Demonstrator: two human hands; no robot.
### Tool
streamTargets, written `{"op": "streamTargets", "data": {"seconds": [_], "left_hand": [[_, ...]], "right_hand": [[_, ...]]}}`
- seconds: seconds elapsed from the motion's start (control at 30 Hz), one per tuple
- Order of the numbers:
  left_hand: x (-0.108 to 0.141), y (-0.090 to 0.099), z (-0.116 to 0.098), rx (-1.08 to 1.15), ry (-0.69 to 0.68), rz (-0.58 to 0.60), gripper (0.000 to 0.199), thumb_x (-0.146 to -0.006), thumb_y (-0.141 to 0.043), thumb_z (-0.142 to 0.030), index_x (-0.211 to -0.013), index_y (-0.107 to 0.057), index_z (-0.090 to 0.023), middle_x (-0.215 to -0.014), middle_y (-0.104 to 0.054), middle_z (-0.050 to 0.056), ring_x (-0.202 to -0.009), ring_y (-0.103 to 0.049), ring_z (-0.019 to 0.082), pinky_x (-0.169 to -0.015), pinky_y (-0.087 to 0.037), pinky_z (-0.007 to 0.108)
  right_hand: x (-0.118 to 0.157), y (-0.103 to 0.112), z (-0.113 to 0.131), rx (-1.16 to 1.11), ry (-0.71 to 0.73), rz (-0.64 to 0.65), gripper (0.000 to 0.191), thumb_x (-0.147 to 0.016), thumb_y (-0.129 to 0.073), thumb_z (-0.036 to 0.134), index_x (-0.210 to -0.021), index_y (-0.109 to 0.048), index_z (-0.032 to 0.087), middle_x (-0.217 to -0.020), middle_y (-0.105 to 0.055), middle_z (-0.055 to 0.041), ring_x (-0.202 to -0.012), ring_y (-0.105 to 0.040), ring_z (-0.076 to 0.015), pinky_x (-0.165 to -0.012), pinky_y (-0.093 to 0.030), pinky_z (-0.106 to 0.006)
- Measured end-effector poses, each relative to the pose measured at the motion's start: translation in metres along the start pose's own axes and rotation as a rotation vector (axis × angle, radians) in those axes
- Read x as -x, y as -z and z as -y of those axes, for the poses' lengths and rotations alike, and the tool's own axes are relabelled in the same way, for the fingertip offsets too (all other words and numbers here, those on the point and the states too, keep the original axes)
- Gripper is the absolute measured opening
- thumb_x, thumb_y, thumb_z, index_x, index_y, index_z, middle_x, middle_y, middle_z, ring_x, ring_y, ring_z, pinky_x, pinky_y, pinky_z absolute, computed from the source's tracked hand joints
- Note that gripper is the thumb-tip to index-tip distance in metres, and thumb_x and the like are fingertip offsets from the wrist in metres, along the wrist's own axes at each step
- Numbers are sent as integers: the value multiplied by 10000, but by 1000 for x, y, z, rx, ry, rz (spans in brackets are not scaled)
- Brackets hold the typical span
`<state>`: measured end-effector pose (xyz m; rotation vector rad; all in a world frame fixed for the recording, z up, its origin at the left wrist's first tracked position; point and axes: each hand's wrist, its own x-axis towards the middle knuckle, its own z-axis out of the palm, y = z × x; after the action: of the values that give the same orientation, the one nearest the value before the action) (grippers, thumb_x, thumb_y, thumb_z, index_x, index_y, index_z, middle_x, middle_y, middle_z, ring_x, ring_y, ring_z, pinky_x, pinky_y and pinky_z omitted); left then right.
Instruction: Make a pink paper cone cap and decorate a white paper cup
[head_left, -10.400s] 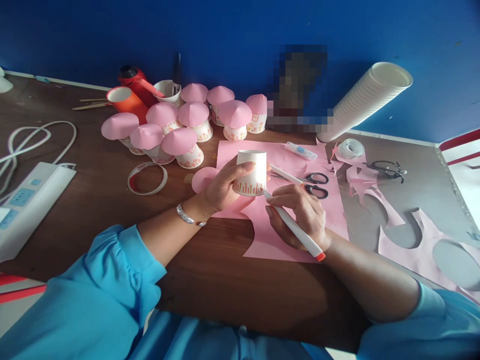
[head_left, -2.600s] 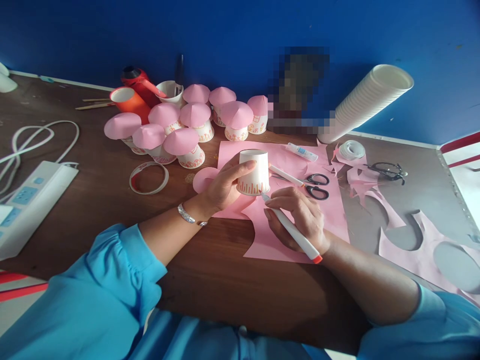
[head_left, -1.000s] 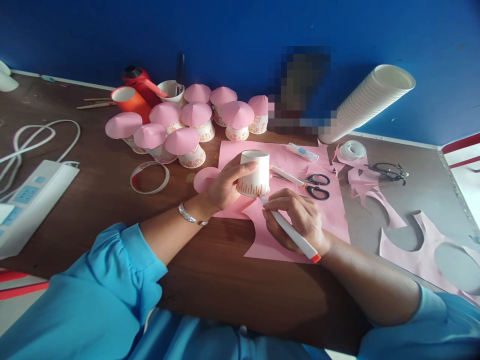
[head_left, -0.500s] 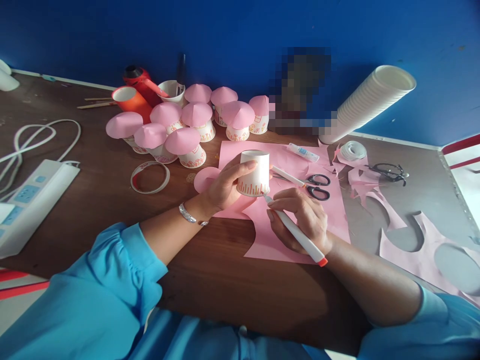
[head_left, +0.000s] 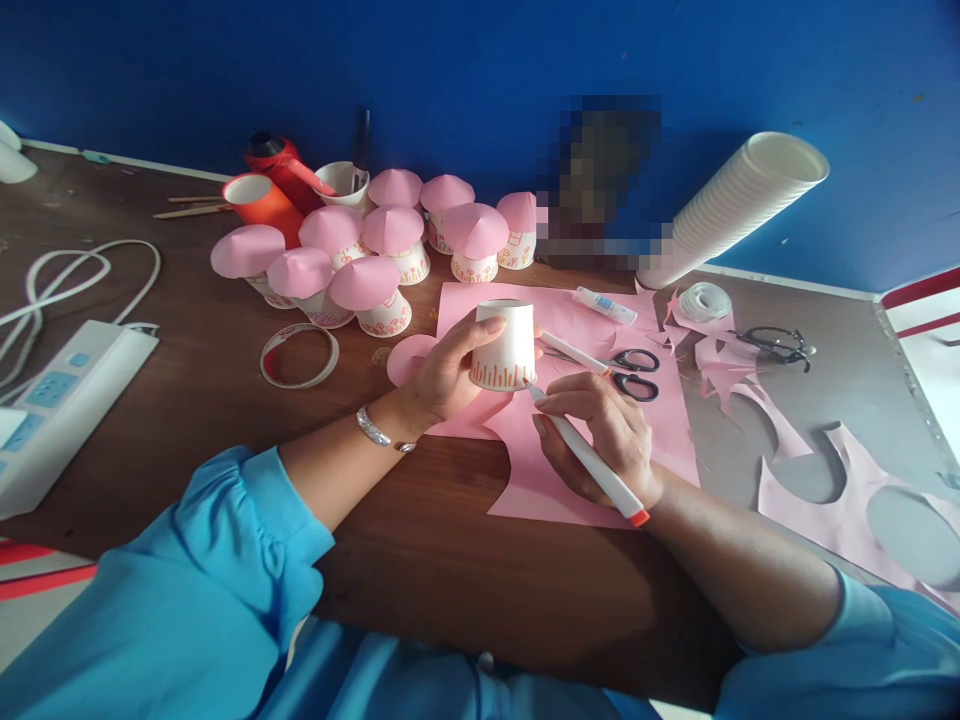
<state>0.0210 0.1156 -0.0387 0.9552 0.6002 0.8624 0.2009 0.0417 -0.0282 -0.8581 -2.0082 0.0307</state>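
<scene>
My left hand (head_left: 455,370) is wrapped round a white paper cup (head_left: 505,343), held upside down with its wide rim at the bottom. Short red and orange strokes run along the cup near that rim. In my right hand (head_left: 604,437) is a white marker (head_left: 592,462) with a red end; its tip is at the strokes on the cup's lower right. A second white marker (head_left: 574,352) lies behind the hands, beside black-handled scissors (head_left: 636,387) on pink paper (head_left: 555,490).
Several cups with pink cone tops (head_left: 365,284) stand at the back. A tape roll (head_left: 300,356) and power strip (head_left: 79,400) lie left. To the right are a leaning cup stack (head_left: 739,205), clear tape (head_left: 705,302), glasses (head_left: 776,344) and pink scraps (head_left: 847,500).
The cup and my left hand have shifted slightly left and tilted a little. The marker in my right hand has moved slightly left and up along the rim.
</scene>
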Motion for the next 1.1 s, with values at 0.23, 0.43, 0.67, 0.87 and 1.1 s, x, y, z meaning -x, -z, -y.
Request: {"op": "streamTargets", "data": {"seconds": [0.23, 0.43, 0.67, 0.87, 1.1], "left_hand": [[1, -1, -1, -6, 10, -21, 420, -851, -639, -551, -1063, -696, -194, -1066, -752, 124, -1053, -691, 349, -854, -628, 473], [2, -1, -2, -54, -6, -38, 415, -869, -629, -548, -1065, -710, -191, -1067, -763, 117, -1074, -687, 364, -887, -620, 492], [1, 0, -1, -4, 5, 5, 401, -872, -628, -538, -1085, -707, -208, -1097, -757, 112, -1071, -691, 357, -886, -620, 492], [0, -1, -1, 59, 14, -4, 426, -854, -657, -517, -1122, -689, -188, -1116, -740, 131, -1012, -684, 341, -783, -612, 447], [-1, -1, 0, 71, 11, -14, 406, -826, -690, -524, -1028, -697, -172, -965, -715, 123, -872, -682, 293, -698, -586, 390]], "right_hand": [[0, 1, 0, 6, -8, 20, 254, -886, -625, 79, -1088, -582, 227, -851, -690, -27, -695, -693, -179, -598, -557, -299], [-1, 1, 0, 10, -12, 34, 220, -902, -619, 77, -1062, -574, 222, -845, -683, -27, -686, -684, -164, -591, -556, -290], [-3, 0, 1, 4, 1, 35, 201, -892, -629, 70, -1027, -574, 209, -818, -670, -20, -684, -686, -158, -579, -556, -275], [-3, -1, 3, -5, 4, 42, 209, -879, -623, 48, -1002, -564, 206, -811, -671, -19, -675, -691, -144, -571, -554, -256], [-3, -1, 4, -16, -9, 55, 184, -888, -609, 59, -985, -555, 205, -796, -659, -19, -669, -685, -140, -575, -555, -252]]}}
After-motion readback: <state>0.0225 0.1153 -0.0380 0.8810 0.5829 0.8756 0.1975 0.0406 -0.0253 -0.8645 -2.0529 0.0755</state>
